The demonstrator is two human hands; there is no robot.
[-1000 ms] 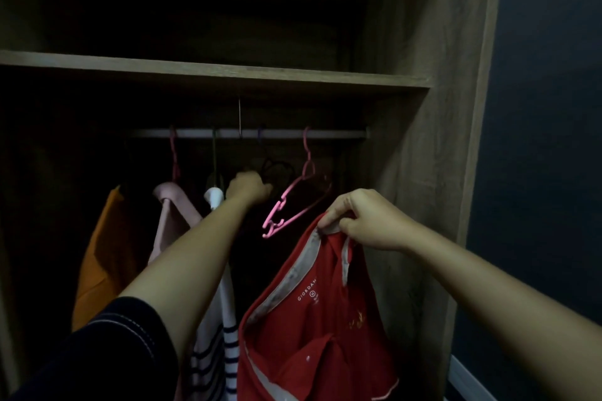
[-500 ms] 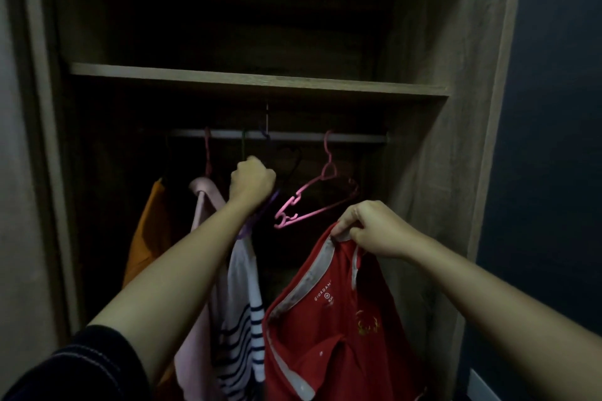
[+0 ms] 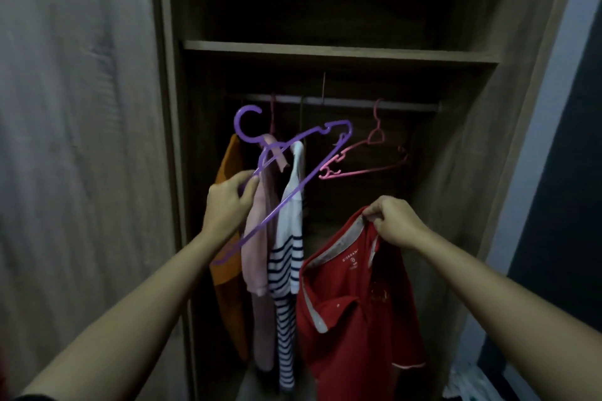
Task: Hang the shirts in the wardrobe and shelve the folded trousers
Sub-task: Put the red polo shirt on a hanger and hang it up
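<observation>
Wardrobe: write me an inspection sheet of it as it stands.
Surface: shelf above the rail; its top is too dark to read.
Job's things: red shirt on no hanger; purple hanger off the rail; orange garment, pink garment and striped shirt hanging; bare pink hanger on the rail; trousers not seen.
Clutter: pale heap low at right, unclear.
Hands: left hand grips the purple hanger; right hand pinches the red shirt's collar.
Cables: nothing seen.
Surroundings: wooden panel left, dark wall right.
</observation>
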